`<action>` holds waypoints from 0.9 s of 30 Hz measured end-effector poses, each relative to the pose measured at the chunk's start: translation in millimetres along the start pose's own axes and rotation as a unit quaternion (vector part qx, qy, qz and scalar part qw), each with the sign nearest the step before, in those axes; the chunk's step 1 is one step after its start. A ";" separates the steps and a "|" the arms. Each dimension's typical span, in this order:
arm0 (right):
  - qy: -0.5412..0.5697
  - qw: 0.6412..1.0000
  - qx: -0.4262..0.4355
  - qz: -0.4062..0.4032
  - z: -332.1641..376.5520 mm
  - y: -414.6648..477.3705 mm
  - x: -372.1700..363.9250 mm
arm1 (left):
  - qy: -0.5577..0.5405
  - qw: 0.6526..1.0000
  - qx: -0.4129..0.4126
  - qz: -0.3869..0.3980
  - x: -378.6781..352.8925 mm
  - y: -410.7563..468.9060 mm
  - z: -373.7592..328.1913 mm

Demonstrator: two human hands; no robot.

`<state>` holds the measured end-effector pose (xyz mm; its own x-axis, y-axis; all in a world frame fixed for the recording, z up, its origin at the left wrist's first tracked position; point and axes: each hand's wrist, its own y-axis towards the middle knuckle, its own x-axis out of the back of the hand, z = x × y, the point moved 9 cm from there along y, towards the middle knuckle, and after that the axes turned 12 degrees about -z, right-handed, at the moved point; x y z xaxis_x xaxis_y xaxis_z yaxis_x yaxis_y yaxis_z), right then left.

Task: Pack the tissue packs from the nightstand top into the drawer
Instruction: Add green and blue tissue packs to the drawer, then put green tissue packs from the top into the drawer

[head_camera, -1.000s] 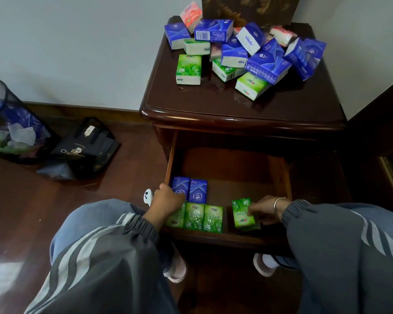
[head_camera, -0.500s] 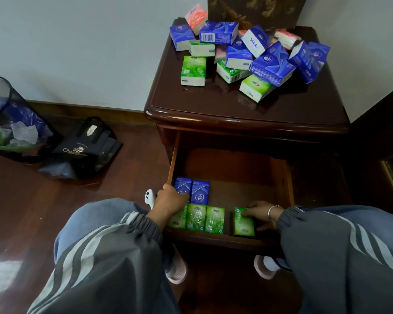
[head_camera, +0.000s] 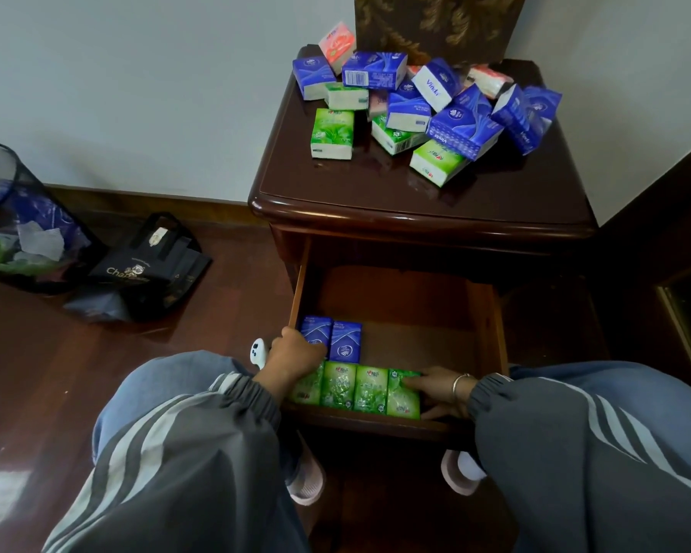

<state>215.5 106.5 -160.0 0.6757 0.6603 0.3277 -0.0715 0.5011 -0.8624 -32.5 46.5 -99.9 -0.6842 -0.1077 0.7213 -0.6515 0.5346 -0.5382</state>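
Dim, soft daylight — wide-angle edges bowed.

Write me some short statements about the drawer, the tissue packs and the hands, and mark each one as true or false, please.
1. The drawer is open. True.
2. Four green packs lie in one row at the front of the drawer. True.
3. Three blue packs lie in the drawer. False: there are two blue packs, behind the green row at its left end.
4. The nightstand top is bare. False: a pile of packs lies on it.
5. The right hand touches the rightmost green pack. True.
6. The left hand reaches up to the nightstand top. False: it is down in the drawer, at the left end of the rows.
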 end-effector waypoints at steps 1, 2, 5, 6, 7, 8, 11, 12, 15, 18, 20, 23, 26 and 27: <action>-0.004 1.000 -0.012 -0.013 -0.5 -2.7 1.3 | -0.002 1.000 -0.001 0.001 0.7 -0.7 0.2; -0.023 0.999 -0.015 -0.031 1.4 -6.3 4.2 | -0.009 1.000 -0.001 0.003 1.3 -1.1 0.4; -0.145 0.983 0.047 -0.104 27.9 -19.0 22.5 | -0.021 1.000 -0.013 0.000 4.0 -1.6 0.3; -0.184 0.971 0.087 -0.128 43.1 -27.1 30.6 | -0.003 1.000 -0.022 -0.002 5.4 -1.8 0.0; -0.209 0.956 0.135 -0.154 60.3 -37.9 39.8 | 0.018 0.999 -0.032 -0.006 7.2 -1.8 -0.4; -0.216 0.941 0.185 -0.185 78.4 -51.9 50.8 | 0.039 0.998 -0.038 -0.012 10.3 -1.1 -0.2; -0.122 0.882 0.334 -0.311 125.7 -110.5 98.8 | 0.085 0.994 -0.049 -0.039 23.6 0.9 0.1; -0.079 0.842 0.382 -0.373 137.0 -133.8 121.1 | 0.084 0.994 -0.050 -0.056 29.8 1.7 -0.2; -0.027 0.693 0.475 -0.541 151.5 -185.2 182.7 | 0.032 0.988 -0.062 -0.137 56.0 -1.4 -4.8; -0.129 0.709 0.403 -0.564 157.8 -158.8 215.1 | -0.019 0.968 -0.117 -0.222 83.9 -13.7 -25.1; -0.209 0.740 0.339 -0.542 156.9 -131.4 221.8 | -0.056 0.952 -0.167 -0.251 98.8 -27.8 -50.0; -0.255 0.743 0.332 -0.522 159.0 -112.9 221.7 | -0.104 0.922 -0.230 -0.295 123.8 -49.4 -93.4; -0.250 0.752 0.329 -0.514 159.5 -107.0 223.4 | -0.147 0.878 -0.292 -0.348 147.6 -67.6 -136.7; -0.249 0.757 0.324 -0.510 159.3 -105.2 224.0 | -0.156 0.867 -0.304 -0.362 151.7 -71.3 -150.0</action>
<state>257.5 290.8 65.6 0.2738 -0.2068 0.9393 -0.1524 0.9549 0.2546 -40.7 117.7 113.2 -0.2856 -0.7703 0.5701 -0.7184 0.5658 0.4047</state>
